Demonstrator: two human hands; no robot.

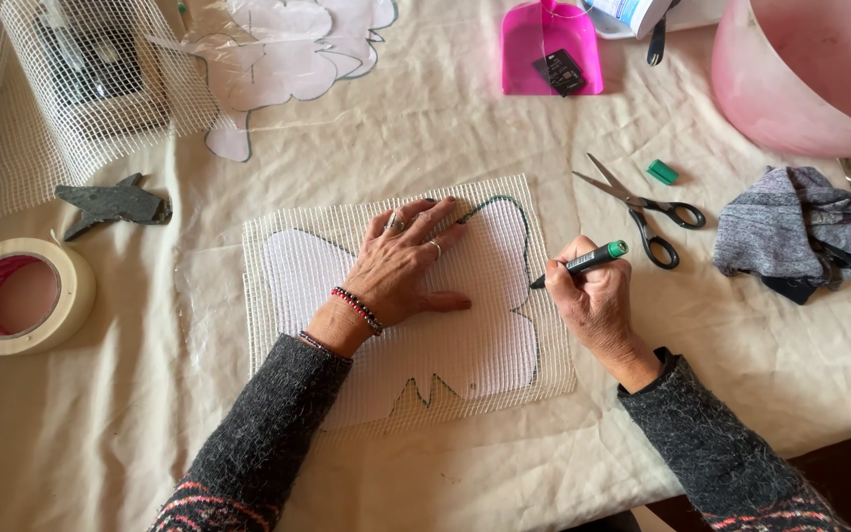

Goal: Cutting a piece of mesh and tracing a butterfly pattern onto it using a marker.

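Note:
A white mesh sheet (504,207) lies on the cloth-covered table over a white butterfly-shaped paper pattern (297,281). My left hand (406,261) rests flat on the middle of the mesh, fingers spread, wearing rings and beaded bracelets. My right hand (598,300) grips a green marker (583,263) whose tip touches the right edge of the butterfly outline. A green line runs along the upper right wing and down the right side.
Scissors (647,212) and a green marker cap (661,172) lie right of the mesh. A grey cloth (795,232), pink bowl (800,74), pink scoop (549,44), masking tape roll (17,296), rolled mesh (71,89), a dark slate piece (110,205) and another paper pattern (288,54) surround it.

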